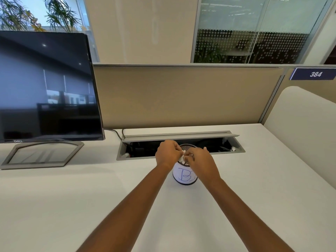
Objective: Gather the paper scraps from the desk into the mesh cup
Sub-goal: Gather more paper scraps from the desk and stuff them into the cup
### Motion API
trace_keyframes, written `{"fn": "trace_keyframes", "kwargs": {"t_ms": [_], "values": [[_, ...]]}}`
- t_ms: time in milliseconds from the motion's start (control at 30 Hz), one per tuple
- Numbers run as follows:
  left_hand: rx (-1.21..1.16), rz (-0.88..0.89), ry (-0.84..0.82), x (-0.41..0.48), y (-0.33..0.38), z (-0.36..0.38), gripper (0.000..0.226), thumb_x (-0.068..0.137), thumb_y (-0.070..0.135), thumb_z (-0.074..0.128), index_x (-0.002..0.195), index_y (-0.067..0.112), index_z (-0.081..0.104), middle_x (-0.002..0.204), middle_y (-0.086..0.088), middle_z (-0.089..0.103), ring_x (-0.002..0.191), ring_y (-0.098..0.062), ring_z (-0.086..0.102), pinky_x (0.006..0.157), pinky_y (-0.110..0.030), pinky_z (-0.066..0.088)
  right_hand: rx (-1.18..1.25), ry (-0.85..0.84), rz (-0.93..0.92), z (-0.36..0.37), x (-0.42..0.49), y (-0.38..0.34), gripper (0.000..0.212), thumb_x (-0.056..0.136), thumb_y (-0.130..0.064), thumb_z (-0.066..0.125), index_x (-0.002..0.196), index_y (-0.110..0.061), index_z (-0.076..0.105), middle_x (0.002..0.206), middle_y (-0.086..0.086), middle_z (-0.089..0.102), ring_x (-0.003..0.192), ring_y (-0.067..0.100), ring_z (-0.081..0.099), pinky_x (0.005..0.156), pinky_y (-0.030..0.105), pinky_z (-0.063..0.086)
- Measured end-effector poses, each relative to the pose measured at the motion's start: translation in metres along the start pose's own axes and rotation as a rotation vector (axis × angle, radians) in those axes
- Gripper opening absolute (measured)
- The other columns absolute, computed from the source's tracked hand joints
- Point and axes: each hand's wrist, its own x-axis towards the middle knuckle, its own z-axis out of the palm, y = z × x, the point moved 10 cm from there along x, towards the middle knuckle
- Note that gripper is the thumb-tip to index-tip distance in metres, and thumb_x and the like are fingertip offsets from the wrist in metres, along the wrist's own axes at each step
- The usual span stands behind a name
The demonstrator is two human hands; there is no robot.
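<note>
White office tabletop, dark monitor at left, beige partition behind. The left hand and right hand pinch paper scraps over the mesh cup, near an open cable tray.

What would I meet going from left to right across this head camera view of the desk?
Monitor → left hand → mesh cup → right hand → white curved partition.

A flat white desk is occupied by a black monitor on a grey stand at left and a paper-labelled black mesh cup at centre.
</note>
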Motion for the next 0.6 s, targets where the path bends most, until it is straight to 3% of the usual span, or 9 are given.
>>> {"fn": "trace_keyframes", "kwargs": {"t_ms": [133,200,300,333,467,600], "values": [[0.037,-0.011,-0.018,0.002,0.001,0.007,0.021,0.079,0.003,0.062,0.068,0.019,0.053,0.089,-0.009,0.068,0.079,-0.025,0.062,0.066,-0.029,0.046,-0.151,0.023,-0.096,0.005,-0.023,-0.005,0.034,0.100,-0.022,0.032,0.128,-0.013,0.048,0.132,0.005,0.055,0.126,0.019,0.046,0.119,0.038,0.001],[0.037,-0.028,-0.040,0.004,-0.002,0.008,0.019,0.078,0.007,0.066,0.085,0.016,0.050,0.096,-0.009,0.063,0.087,-0.028,0.061,0.068,-0.031,0.043,-0.243,0.032,-0.123,0.012,-0.040,-0.006,0.048,0.099,-0.038,0.018,0.134,-0.017,0.043,0.138,0.001,0.050,0.133,0.015,0.039,0.118,0.040,-0.009],[0.013,-0.125,-0.131,0.008,-0.013,0.015,0.048,0.080,0.015,0.070,0.118,0.006,0.042,0.113,-0.014,0.060,0.103,-0.032,0.062,0.081,-0.037,0.052,-0.322,0.008,-0.140,0.018,-0.049,-0.013,0.102,0.074,-0.067,-0.023,0.134,-0.019,0.045,0.140,0.000,0.050,0.136,0.016,0.038,0.111,0.042,-0.020],[0.003,-0.158,-0.156,0.009,-0.016,0.017,0.050,0.082,0.015,0.069,0.121,0.005,0.040,0.116,-0.016,0.059,0.105,-0.032,0.062,0.085,-0.039,0.054,-0.341,-0.006,-0.138,0.020,-0.046,-0.014,0.105,0.071,-0.070,-0.024,0.133,-0.021,0.045,0.138,-0.002,0.052,0.134,0.014,0.040,0.111,0.042,-0.021],[0.004,-0.242,-0.219,0.009,-0.022,0.025,0.038,0.086,0.009,0.061,0.121,0.004,0.046,0.118,-0.019,0.061,0.105,-0.031,0.062,0.086,-0.035,0.054,-0.348,-0.121,-0.129,0.028,-0.028,-0.019,0.063,0.088,-0.064,0.025,0.128,-0.020,0.049,0.127,-0.001,0.062,0.124,0.015,0.050,0.118,0.044,-0.011],[-0.022,-0.262,-0.239,0.009,-0.024,0.030,0.025,0.087,0.004,0.056,0.111,-0.001,0.056,0.113,-0.020,0.064,0.099,-0.030,0.064,0.080,-0.031,0.053,-0.388,-0.226,-0.145,0.033,-0.015,-0.022,0.063,0.088,-0.062,0.035,0.120,-0.013,0.057,0.120,0.007,0.066,0.119,0.021,0.054,0.120,0.044,0.001]]}}
